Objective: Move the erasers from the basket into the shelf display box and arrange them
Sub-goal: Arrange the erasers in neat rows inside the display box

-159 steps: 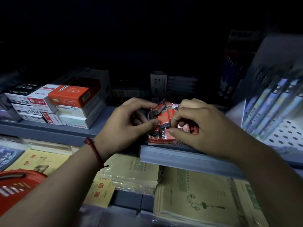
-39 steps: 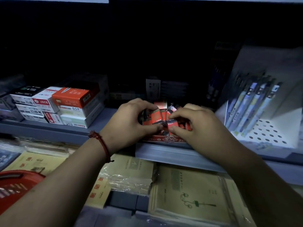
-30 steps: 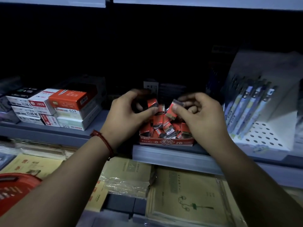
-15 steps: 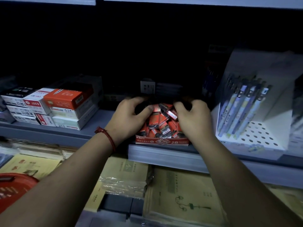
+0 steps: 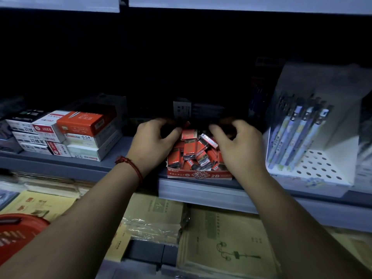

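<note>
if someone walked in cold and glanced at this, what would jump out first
Most likely the red display box at the middle of the grey shelf, heaped with jumbled red erasers. The left hand and right hand flank the pile, fingers curled at its back edge. Next, the white stand of pens on the right and the stacked red and white boxes on the left.

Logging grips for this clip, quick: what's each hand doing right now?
Left hand: fingers curled over the erasers in the box; grip cannot be told.
Right hand: same, cannot be told.
</note>
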